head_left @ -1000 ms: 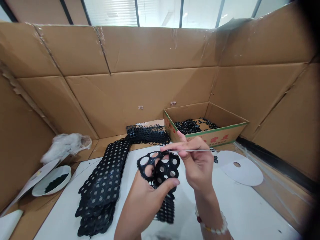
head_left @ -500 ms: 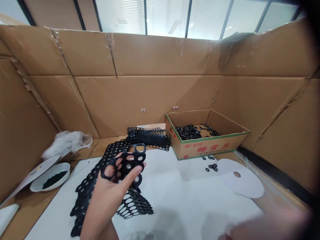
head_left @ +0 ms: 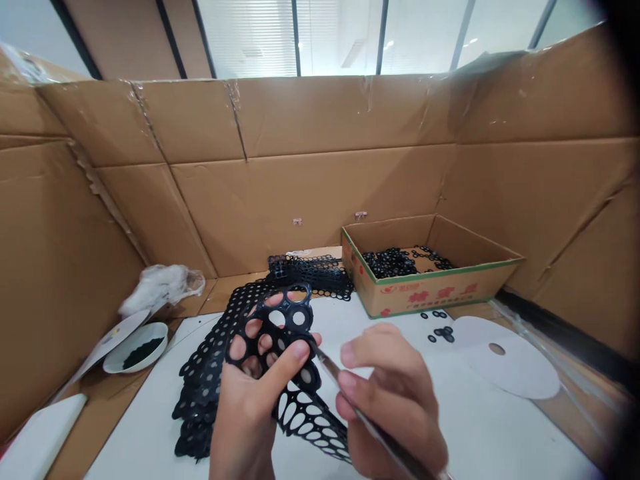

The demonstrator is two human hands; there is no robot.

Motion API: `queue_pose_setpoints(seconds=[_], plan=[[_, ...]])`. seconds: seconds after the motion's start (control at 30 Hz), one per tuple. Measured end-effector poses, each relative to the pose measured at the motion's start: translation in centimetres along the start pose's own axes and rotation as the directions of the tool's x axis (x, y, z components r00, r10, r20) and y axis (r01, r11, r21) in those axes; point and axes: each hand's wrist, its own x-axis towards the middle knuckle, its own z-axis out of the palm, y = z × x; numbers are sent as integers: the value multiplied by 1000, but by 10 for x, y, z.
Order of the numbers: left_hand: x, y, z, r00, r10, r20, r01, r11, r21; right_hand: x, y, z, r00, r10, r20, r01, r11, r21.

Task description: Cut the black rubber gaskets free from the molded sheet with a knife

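Note:
A black perforated sheet (head_left: 295,317) with round holes is pinched in my left hand (head_left: 255,393), thumb on its face and fingers showing through the holes. My right hand (head_left: 395,400) holds a thin metal tool (head_left: 370,427) like a pen, its tip at the sheet's edge beside my left thumb. Just below the held sheet, a strip of black mesh with large holes (head_left: 313,423) lies on the white table surface (head_left: 480,433). Left of my left hand is a long overlapping stack of black perforated sheets (head_left: 210,373).
A cardboard box (head_left: 440,293) with small black rings stands at the back right. Near it are loose black rings (head_left: 444,335) and a white disc (head_left: 515,363). A white bowl (head_left: 160,333) and a plastic bag (head_left: 160,287) sit left. More mesh (head_left: 320,277) lies at the back.
My right hand has come in from the blurred lower right corner, and its tool now meets the sheet. The whole view has shifted, with things on the table appearing farther right.

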Motion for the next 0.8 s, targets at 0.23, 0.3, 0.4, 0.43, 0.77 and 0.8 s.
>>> queue_pose_setpoints(seconds=[0.23, 0.3, 0.4, 0.43, 0.77, 0.8], plan=[[7, 0, -5, 999, 10, 47, -7, 998, -66, 9, 9, 21, 1000, 0, -21, 2, 994, 111], [11, -2, -8, 997, 13, 75, -8, 998, -62, 9, 9, 21, 999, 20, -37, -16, 995, 102], [14, -4, -11, 993, 3, 117, 2, 999, -47, 10, 7, 23, 999, 22, -42, -18, 996, 89], [14, -5, -11, 992, 7, 129, -2, 999, -38, 11, 7, 24, 999, 12, -40, -9, 997, 79], [11, -10, -12, 977, 199, 81, -205, 976, 70, 19, 10, 21, 999, 46, -23, -42, 987, 155], [10, -10, -13, 979, 193, 68, -198, 977, 80, 20, 10, 20, 998, 61, -8, -59, 980, 192]])
